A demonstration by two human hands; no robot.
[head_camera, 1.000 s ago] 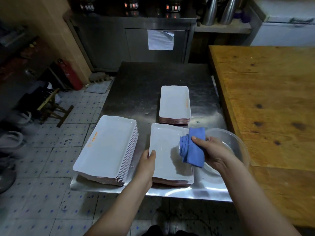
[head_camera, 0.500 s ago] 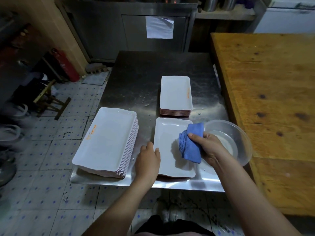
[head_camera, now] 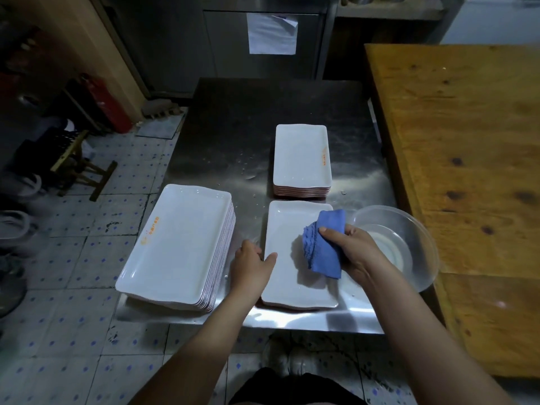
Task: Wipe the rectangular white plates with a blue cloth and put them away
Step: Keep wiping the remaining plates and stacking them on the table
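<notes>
A single white rectangular plate (head_camera: 286, 273) lies near the front edge of the steel table (head_camera: 248, 118). My left hand (head_camera: 252, 266) holds its left rim, thumb on top of the edge. My right hand (head_camera: 352, 249) grips a bunched blue cloth (head_camera: 323, 242) over the plate's right half. A tall stack of white plates (head_camera: 178, 247) sits at the front left, overhanging the table corner. A lower stack of white plates (head_camera: 301, 159) stands behind the single plate.
A clear plastic bowl (head_camera: 409, 229) with a little water sits right of the plate, against the wooden table (head_camera: 467, 159). A steel cabinet (head_camera: 263, 33) closes the back. Left of the table are tiled floor, a wooden stool (head_camera: 79, 168) and a red extinguisher (head_camera: 108, 103).
The plate has been set down flat nearer the table's front edge, my left hand sliding along its left rim. My right hand with the cloth stays over the right half.
</notes>
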